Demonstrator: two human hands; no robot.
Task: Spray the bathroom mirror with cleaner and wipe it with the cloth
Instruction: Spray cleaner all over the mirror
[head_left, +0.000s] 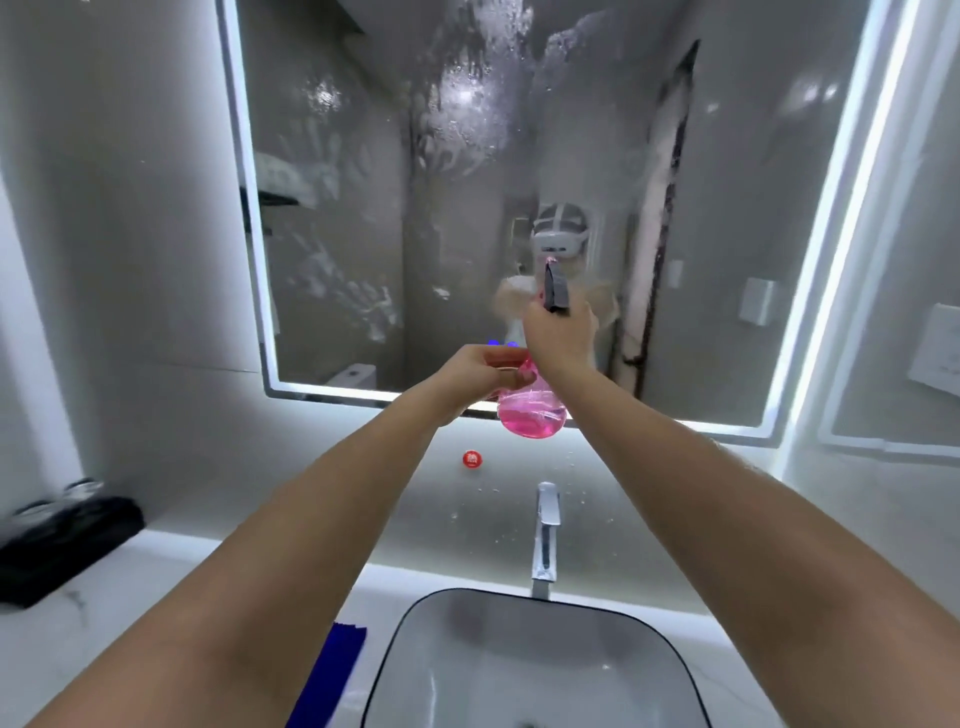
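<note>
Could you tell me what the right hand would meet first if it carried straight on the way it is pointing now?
Most likely the mirror: the right hand, gripping the spray bottle, points at the glass with nothing visible between, though depth is unclear.

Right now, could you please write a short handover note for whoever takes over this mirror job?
Right hand: gripping the dark trigger head of the clear spray bottle of pink cleaner, aimed at the mirror.
Left hand: steadying the bottle's body.
Blue cloth: on the white counter, left of the basin, untouched.
Done: spray and droplets on the upper lit-edged bathroom mirror.
Left: handprints at the mirror's left; all the wiping.
</note>
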